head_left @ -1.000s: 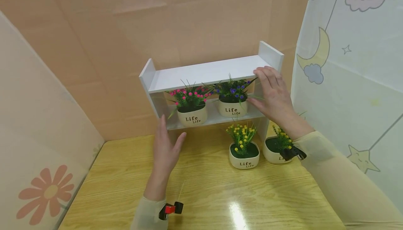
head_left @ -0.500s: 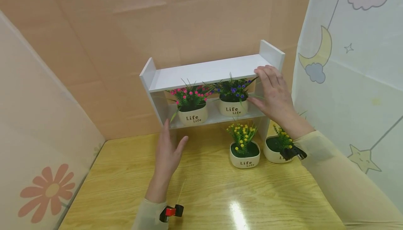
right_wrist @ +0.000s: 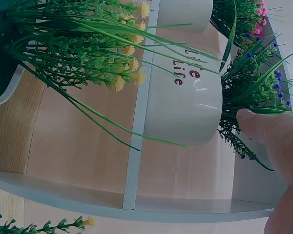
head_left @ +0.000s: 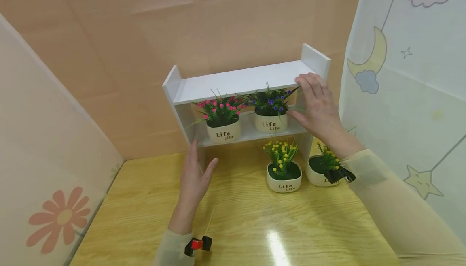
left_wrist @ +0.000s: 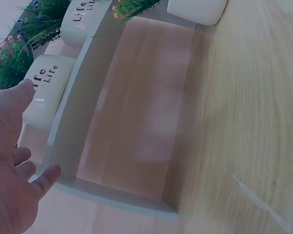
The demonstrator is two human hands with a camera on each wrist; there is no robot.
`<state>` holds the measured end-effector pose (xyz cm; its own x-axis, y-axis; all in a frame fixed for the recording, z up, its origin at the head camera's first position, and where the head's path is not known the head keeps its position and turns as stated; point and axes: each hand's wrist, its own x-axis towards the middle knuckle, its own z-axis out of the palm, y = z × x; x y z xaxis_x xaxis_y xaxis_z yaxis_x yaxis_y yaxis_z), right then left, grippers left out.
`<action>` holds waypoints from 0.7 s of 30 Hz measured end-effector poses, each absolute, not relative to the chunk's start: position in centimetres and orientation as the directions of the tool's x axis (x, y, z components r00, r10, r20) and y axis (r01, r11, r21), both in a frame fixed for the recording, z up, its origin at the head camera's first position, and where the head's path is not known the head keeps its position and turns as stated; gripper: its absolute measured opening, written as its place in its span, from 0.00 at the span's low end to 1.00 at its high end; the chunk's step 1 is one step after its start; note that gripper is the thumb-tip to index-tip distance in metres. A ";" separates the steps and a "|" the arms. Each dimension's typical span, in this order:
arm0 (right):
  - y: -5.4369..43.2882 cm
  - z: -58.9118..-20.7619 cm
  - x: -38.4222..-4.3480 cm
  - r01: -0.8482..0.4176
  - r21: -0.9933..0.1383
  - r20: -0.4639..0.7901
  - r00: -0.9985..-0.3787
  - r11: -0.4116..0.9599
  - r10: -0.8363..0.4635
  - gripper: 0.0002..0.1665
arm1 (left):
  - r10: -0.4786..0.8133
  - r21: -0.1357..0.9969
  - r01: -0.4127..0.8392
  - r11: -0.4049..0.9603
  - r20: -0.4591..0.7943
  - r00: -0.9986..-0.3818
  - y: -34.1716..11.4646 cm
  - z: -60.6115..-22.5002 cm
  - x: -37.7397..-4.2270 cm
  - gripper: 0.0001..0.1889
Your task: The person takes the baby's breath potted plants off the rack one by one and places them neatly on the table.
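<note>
A white two-tier shelf (head_left: 236, 81) stands on the table by the back wall. On its middle board are a pot of pink flowers (head_left: 223, 130) on the left and a pot of purple flowers (head_left: 270, 122) on the right. My left hand (head_left: 194, 179) is at the lower left side panel, fingers extended and thumb apart, holding nothing. My right hand (head_left: 320, 106) rests its fingertips on the front right edge of the top board. Its thumb (right_wrist: 256, 124) points toward the purple flowers. In the left wrist view the left fingers overlap the shelf's side.
A pot of yellow flowers (head_left: 284, 177) stands on the wooden table (head_left: 240, 225) before the shelf's right end. Another yellow-flowered pot (head_left: 318, 173) is beside it, partly hidden by my right wrist. Printed cloth walls (head_left: 411, 108) rise at both sides.
My left hand has shifted slightly right along the shelf's left side. The right hand keeps its place on the top board. The head view has tilted a little; the pots stay put.
</note>
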<state>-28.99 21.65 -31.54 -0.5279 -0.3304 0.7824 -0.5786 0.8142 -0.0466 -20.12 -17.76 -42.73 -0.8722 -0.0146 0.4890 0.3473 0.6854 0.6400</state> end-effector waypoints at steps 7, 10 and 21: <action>21.8 -31.3 -28.7 -0.572 -0.057 0.779 -0.538 0.818 -0.322 0.62 | -0.002 0.635 0.373 0.676 0.508 -0.861 -16.9 -41.4 -20.8 0.51; 21.8 -31.3 -28.7 -0.571 -0.059 0.778 -0.540 0.819 -0.321 0.62 | 0.005 0.633 0.386 0.671 0.517 -0.856 -16.4 -40.7 -21.5 0.51; 21.8 -31.4 -28.8 -0.578 -0.040 0.782 -0.526 0.815 -0.335 0.63 | -0.016 0.684 0.329 0.651 0.446 -0.895 -15.3 -37.5 -24.3 0.53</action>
